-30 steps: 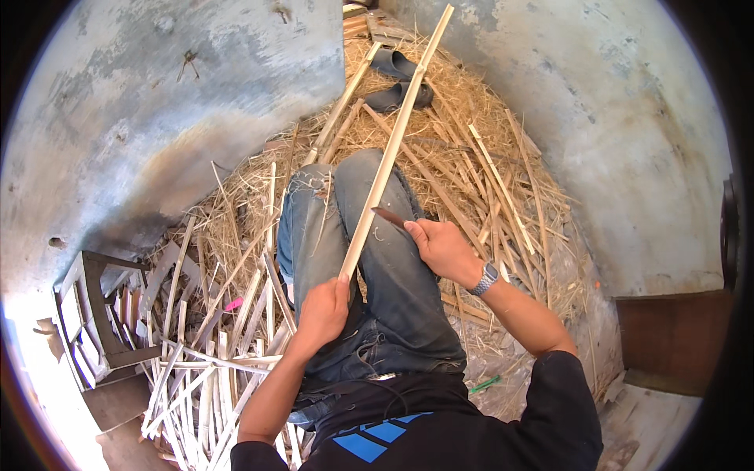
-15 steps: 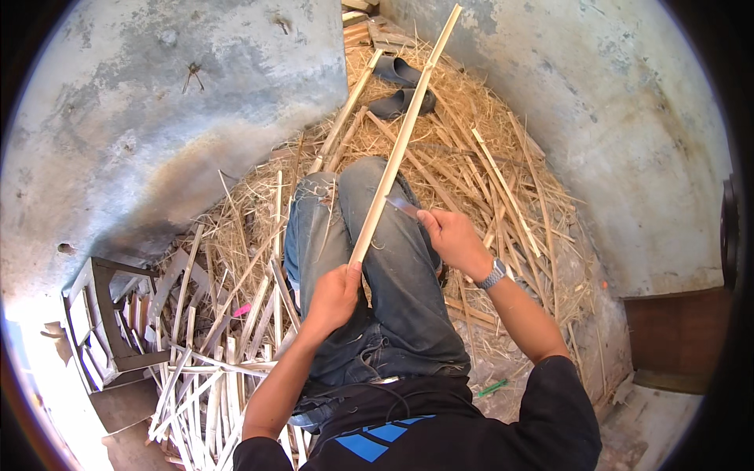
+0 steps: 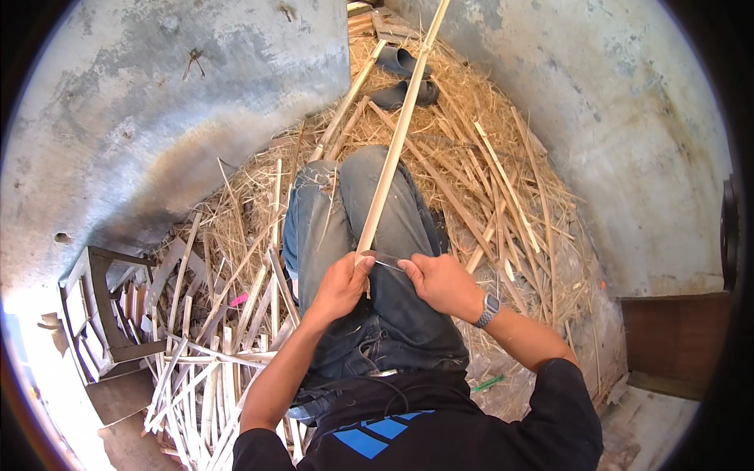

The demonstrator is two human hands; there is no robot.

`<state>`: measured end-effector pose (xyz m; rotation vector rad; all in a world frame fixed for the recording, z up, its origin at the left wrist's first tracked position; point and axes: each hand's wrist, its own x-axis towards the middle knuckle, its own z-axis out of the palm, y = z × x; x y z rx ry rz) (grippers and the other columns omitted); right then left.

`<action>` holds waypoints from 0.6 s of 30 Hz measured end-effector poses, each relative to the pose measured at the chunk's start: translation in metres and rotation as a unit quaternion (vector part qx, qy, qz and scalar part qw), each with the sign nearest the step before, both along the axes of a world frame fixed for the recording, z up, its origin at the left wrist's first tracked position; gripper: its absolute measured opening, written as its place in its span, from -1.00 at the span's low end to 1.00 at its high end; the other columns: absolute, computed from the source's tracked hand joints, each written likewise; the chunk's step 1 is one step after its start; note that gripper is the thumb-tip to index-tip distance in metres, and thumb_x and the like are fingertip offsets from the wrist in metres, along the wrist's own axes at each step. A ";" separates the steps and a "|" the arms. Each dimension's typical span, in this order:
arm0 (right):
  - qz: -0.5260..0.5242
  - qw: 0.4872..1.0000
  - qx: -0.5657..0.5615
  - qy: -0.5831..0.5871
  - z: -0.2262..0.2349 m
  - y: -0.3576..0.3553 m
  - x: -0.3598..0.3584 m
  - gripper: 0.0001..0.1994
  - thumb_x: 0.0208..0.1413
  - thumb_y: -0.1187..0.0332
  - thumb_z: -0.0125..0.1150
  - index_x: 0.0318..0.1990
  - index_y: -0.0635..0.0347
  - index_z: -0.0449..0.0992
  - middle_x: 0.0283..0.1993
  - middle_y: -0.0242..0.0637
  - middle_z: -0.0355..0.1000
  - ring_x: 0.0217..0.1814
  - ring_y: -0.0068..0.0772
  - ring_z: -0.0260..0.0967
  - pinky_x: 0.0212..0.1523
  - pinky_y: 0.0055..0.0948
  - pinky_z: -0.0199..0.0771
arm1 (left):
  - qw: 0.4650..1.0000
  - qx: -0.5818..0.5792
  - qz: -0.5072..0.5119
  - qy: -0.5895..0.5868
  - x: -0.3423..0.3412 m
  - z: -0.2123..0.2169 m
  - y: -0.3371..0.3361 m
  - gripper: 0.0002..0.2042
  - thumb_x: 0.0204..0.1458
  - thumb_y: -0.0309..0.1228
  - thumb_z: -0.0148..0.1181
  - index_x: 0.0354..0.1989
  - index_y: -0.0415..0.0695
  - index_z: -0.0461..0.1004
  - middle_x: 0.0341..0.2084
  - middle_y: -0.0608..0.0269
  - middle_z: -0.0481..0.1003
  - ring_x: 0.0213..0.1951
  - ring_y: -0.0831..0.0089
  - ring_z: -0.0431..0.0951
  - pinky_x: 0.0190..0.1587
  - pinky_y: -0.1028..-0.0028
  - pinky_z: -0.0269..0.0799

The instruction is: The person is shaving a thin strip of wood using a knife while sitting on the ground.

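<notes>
My left hand [image 3: 340, 288] is closed around the near end of a long pale bamboo strip [image 3: 398, 141]. The strip slants up over my knees, its far end cut off by the top of the picture. My right hand [image 3: 446, 286], with a watch on its wrist, grips a knife [image 3: 383, 260]. The handle is hidden in my fingers. The blade points left and its tip meets the strip right by my left thumb. Both hands are above my thighs, a short gap apart.
Bamboo strips and straw-like shavings [image 3: 471, 141] cover the floor ahead. Dark slippers [image 3: 404, 94] lie among them. Several cut strips [image 3: 208, 392] pile at the left beside a dark frame [image 3: 118, 314]. Grey walls [image 3: 196, 94] stand on both sides. A green object [image 3: 488, 383] lies at my right.
My right hand has brought the knife down and left along the strip, from mid-length to close by my left hand. The strip has shifted slightly, its far end now past the top edge.
</notes>
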<state>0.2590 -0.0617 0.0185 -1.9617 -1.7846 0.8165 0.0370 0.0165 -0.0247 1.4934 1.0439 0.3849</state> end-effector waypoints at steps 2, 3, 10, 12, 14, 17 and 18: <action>0.004 1.000 -0.013 0.000 0.004 -0.006 -0.003 -0.53 0.46 0.04 0.05 -0.39 0.24 0.56 -0.52 0.13 0.49 -0.42 0.34 0.50 -0.38 0.14 0.50 | 0.999 -0.022 -0.014 -0.046 0.001 -0.003 -0.002 -0.51 0.44 0.04 0.01 -0.23 -0.23 0.45 -0.58 0.28 0.44 -0.50 0.46 0.49 -0.40 0.36 0.40; 0.005 1.000 0.002 0.009 0.003 -0.006 -0.002 -0.53 0.46 0.05 0.05 -0.40 0.24 0.55 -0.53 0.13 0.48 -0.43 0.34 0.50 -0.39 0.14 0.49 | 0.997 -0.033 -0.025 -0.063 -0.001 -0.011 -0.003 -0.54 0.45 0.02 0.02 -0.21 -0.22 0.43 -0.56 0.32 0.43 -0.48 0.50 0.48 -0.39 0.40 0.40; -0.049 0.997 0.050 -0.017 -0.002 0.014 0.013 -0.54 0.45 0.06 0.08 -0.43 0.23 0.53 -0.54 0.11 0.48 -0.44 0.31 0.49 -0.42 0.14 0.47 | 0.982 -0.095 -0.096 -0.131 -0.011 -0.010 0.003 -0.72 0.45 -0.15 0.08 -0.15 -0.13 0.33 -0.47 0.40 0.40 -0.40 0.61 0.41 -0.30 0.49 0.37; -0.027 0.999 0.044 -0.003 -0.002 0.008 0.007 -0.54 0.45 0.06 0.08 -0.43 0.23 0.53 -0.54 0.10 0.48 -0.44 0.32 0.49 -0.42 0.14 0.47 | 0.979 -0.107 -0.098 -0.141 -0.012 -0.011 0.005 -0.72 0.46 -0.15 0.08 -0.15 -0.13 0.33 -0.47 0.41 0.39 -0.40 0.61 0.38 -0.30 0.50 0.35; -0.002 0.999 0.033 0.003 -0.003 -0.004 -0.002 -0.56 0.44 0.07 0.11 -0.42 0.23 0.52 -0.56 0.10 0.47 -0.46 0.31 0.49 -0.43 0.13 0.47 | 0.978 -0.116 -0.100 -0.144 -0.011 -0.011 0.005 -0.72 0.46 -0.15 0.07 -0.15 -0.12 0.32 -0.47 0.42 0.38 -0.41 0.62 0.37 -0.30 0.51 0.35; 0.002 1.000 -0.007 0.017 0.001 -0.010 -0.004 -0.57 0.43 0.08 0.13 -0.41 0.24 0.54 -0.54 0.11 0.47 -0.45 0.28 0.49 -0.43 0.09 0.46 | 0.976 -0.124 -0.102 -0.144 -0.009 -0.008 0.003 -0.72 0.46 -0.15 0.06 -0.16 -0.11 0.31 -0.48 0.44 0.37 -0.42 0.63 0.35 -0.33 0.52 0.32; 0.009 0.999 -0.010 0.038 0.000 -0.010 -0.002 -0.56 0.44 0.08 0.13 -0.41 0.24 0.54 -0.53 0.11 0.47 -0.44 0.28 0.49 -0.43 0.07 0.45 | 0.975 -0.125 -0.104 -0.149 -0.010 -0.009 0.002 -0.72 0.47 -0.14 0.06 -0.16 -0.11 0.31 -0.48 0.44 0.36 -0.43 0.64 0.33 -0.35 0.54 0.30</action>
